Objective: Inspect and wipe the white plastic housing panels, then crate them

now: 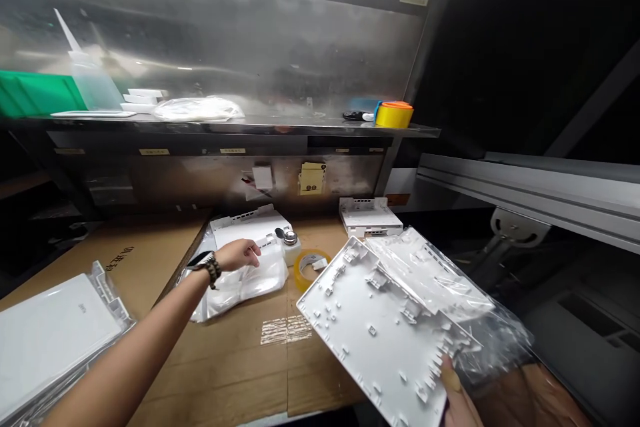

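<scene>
My right hand [456, 392] grips a white plastic housing panel [367, 333] by its lower right edge. The panel is tilted, with its inner side of clips and small posts facing me. My left hand [239, 255], with a watch and a beaded bracelet at the wrist, is over clear plastic bags [250, 287]. Its fingers are curled together, and whether a bag edge is between them I cannot make out. Just beyond it are a white housing part [255, 223] and a white bottle [291, 250] with a metal top. A roll of yellow tape [306, 273] lies between the hands.
At left lies a stack of white panels [55, 320]. More bagged white panels [425, 273] are at right, with a white housing [370, 215] behind. The metal shelf [290, 125] above holds a squeeze bottle [93, 77], a green bin [40, 95] and yellow tape [394, 115].
</scene>
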Tool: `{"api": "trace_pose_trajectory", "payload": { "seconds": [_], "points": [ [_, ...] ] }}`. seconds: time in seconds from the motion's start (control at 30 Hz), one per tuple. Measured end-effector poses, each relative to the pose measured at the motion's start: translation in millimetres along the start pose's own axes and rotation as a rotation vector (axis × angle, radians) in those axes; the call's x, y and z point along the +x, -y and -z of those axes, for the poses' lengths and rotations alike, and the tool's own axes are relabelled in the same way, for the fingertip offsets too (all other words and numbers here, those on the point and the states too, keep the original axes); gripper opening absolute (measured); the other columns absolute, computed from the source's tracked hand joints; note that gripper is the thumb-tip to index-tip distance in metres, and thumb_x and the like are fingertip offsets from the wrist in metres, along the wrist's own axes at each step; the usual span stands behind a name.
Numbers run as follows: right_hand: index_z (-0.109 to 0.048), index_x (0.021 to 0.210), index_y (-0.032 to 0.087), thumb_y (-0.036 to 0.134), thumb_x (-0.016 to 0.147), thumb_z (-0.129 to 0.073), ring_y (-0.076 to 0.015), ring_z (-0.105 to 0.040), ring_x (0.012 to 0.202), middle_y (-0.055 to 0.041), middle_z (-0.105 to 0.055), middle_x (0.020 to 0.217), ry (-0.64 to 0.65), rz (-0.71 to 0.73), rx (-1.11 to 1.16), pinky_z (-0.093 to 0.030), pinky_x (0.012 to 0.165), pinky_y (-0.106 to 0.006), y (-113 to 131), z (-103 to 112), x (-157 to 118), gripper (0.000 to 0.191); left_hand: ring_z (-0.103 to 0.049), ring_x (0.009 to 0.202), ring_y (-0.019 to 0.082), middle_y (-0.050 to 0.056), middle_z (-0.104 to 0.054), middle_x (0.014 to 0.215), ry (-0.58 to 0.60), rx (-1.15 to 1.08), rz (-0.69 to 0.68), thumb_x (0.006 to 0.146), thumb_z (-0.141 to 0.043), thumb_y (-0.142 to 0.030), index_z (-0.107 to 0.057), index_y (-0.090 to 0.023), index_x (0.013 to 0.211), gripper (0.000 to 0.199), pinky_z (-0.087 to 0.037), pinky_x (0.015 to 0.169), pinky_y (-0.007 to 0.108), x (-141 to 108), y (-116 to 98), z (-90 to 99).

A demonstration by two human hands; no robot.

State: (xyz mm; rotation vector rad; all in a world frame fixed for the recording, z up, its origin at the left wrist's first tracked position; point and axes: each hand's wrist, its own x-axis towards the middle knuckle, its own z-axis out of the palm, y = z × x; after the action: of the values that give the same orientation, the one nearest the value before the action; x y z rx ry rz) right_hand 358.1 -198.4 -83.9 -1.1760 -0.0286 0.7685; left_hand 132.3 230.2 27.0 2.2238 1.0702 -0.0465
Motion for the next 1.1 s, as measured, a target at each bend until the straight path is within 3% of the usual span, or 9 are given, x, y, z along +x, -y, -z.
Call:
{"api": "trace_pose_trajectory", "payload": {
  "seconds": [0.13,0.3,0.47,0.57,0.67,0.83,0.97,1.1],
  "points": [
    [-0.041,0.159,0.025,0.07,0.088,-0.063,-0.0389,-0.072,0.118,-0.0112,-0.07,0.138,-0.021,-0.052,0.121,-0.061,0.098,-0.057,12.0,-19.4,-14.6,0.086,-0.071,0.095,0.024,0.005,-0.073,0.1,0.042,-0.142,-0.157,0.095,-0.069,-0.037,-0.066,-0.016,0.108,0.025,-0.057,0.09,0.046,-14.3,-7.6,16.1],
    [-0.042,0.158,0.024,0.061,0.082,-0.076,-0.0405,-0.068,0.123,-0.0143,-0.071,0.136,-0.103,-0.139,0.33,-0.056,0.103,-0.06,26.3,-41.0,-29.9,0.091,-0.072,0.091,0.026,0.002,-0.077,0.087,-0.093,-0.254,-0.319,0.08,-0.083,-0.041,-0.06,-0.021,0.101,0.037,-0.052,0.088,0.043,-43.1,-22.5,19.4],
    [-0.046,0.156,0.032,0.063,0.083,-0.074,-0.0408,-0.068,0.123,-0.0121,-0.068,0.141,0.017,-0.112,0.332,-0.052,0.104,-0.064,22.0,-50.3,-39.4,0.085,-0.07,0.079,0.021,-0.002,-0.073,0.079,-0.096,-0.468,-0.41,0.08,-0.085,-0.045,-0.053,-0.024,0.097,0.041,-0.054,0.074,0.035,-76.6,-38.4,12.3],
    [-0.059,0.146,0.027,0.069,0.082,-0.07,-0.0403,-0.068,0.123,-0.0141,-0.071,0.136,0.162,-0.134,0.276,-0.05,0.105,-0.064,9.4,-58.4,-37.8,0.077,-0.066,0.082,0.017,-0.002,-0.068,0.088,-0.064,-0.564,-0.449,0.081,-0.085,-0.039,-0.054,-0.024,0.094,0.037,-0.054,0.076,0.032,-93.4,-42.1,-6.2],
    [-0.074,0.127,0.019,0.071,0.083,-0.069,-0.0392,-0.07,0.116,-0.0167,-0.079,0.114,0.319,-0.21,0.142,-0.052,0.101,-0.06,-5.9,-74.8,-32.7,0.068,-0.066,0.084,0.016,-0.002,-0.065,0.09,-0.054,-0.639,-0.446,0.087,-0.078,-0.034,-0.052,-0.024,0.092,0.028,-0.053,0.079,0.031,-102.3,-39.6,-35.8],
    [-0.08,0.113,0.024,0.067,0.08,-0.075,-0.0358,-0.071,0.111,-0.0101,-0.081,0.103,0.7,-0.191,-0.02,-0.052,0.095,-0.047,-30.4,-129.3,-27.5,0.054,-0.066,0.081,0.016,-0.003,-0.065,0.084,-0.087,-0.753,-0.417,0.086,-0.078,-0.029,-0.046,-0.025,0.091,0.032,-0.054,0.079,0.032,-98.7,-29.9,-83.1],
    [-0.079,0.117,0.028,0.067,0.079,-0.076,-0.0323,-0.072,0.105,-0.0064,-0.081,0.101,0.802,-0.18,-0.017,-0.051,0.09,-0.042,-43.8,-174.3,-18.5,0.054,-0.063,0.071,0.015,-0.004,-0.062,0.079,-0.13,-0.782,-0.45,0.082,-0.082,-0.032,-0.046,-0.025,0.09,0.038,-0.052,0.066,0.028,-92.0,-21.4,-104.7],
    [-0.083,0.098,0.017,0.057,0.08,-0.081,-0.0309,-0.075,0.086,-0.0103,-0.08,0.084,0.83,-0.178,-0.075,-0.052,0.075,-0.037,-45.3,-186.6,-0.8,0.044,-0.061,0.072,0.013,-0.002,-0.053,0.09,-0.261,-0.749,-0.521,0.085,-0.079,-0.04,-0.051,-0.023,0.085,0.032,-0.054,0.068,0.029,-88.5,-6.6,-111.9]
  ]
}}
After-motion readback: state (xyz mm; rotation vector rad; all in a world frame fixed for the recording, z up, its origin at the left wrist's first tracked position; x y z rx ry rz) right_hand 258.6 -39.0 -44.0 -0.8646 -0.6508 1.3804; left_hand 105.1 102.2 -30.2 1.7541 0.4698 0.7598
